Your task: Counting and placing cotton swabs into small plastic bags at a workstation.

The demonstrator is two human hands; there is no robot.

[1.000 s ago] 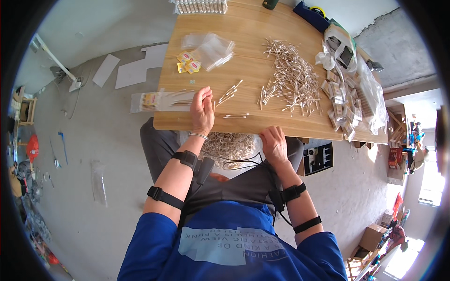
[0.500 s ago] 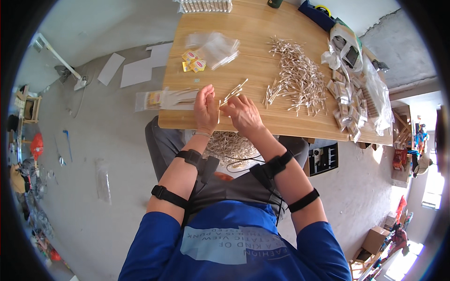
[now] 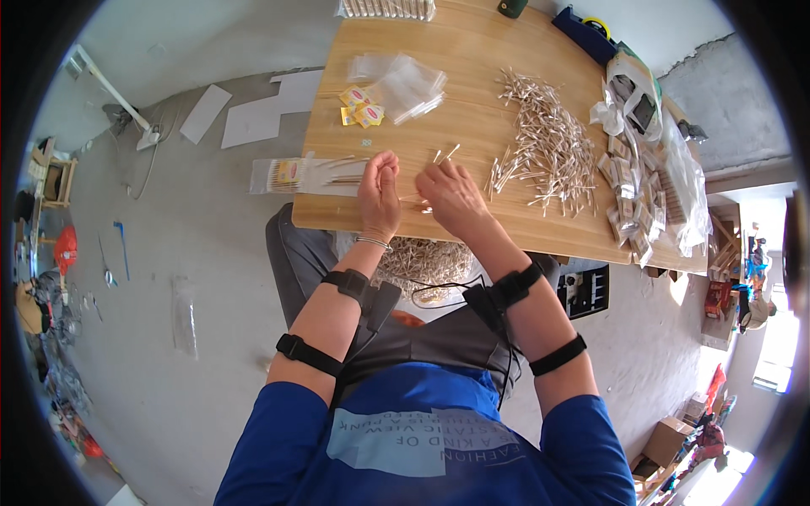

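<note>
My right hand (image 3: 453, 194) is closed, knuckles up, over the near edge of the table, with a few cotton swabs (image 3: 448, 154) poking out past its fingers. More white swab tips (image 3: 425, 207) show at its thumb side. Close by on the left, my left hand (image 3: 380, 191) stands on edge with its fingers curled in; what they hold, if anything, is hidden. Left of that hand, loose swabs (image 3: 344, 180) lie on a white sheet beside a clear bag of swabs with a yellow label (image 3: 287, 174).
A big heap of cotton swabs (image 3: 553, 139) spreads to the right, with small packed bundles (image 3: 629, 190) beyond it. Clear bags (image 3: 411, 88) and yellow cards (image 3: 363, 108) lie at the back left. More swabs (image 3: 426, 263) sit below the table edge. A blue tape dispenser (image 3: 582, 34) stands far right.
My hands have drawn apart slightly, the right one moving right. The swab that stood upright between them no longer shows there. The whole view has shifted a little.
</note>
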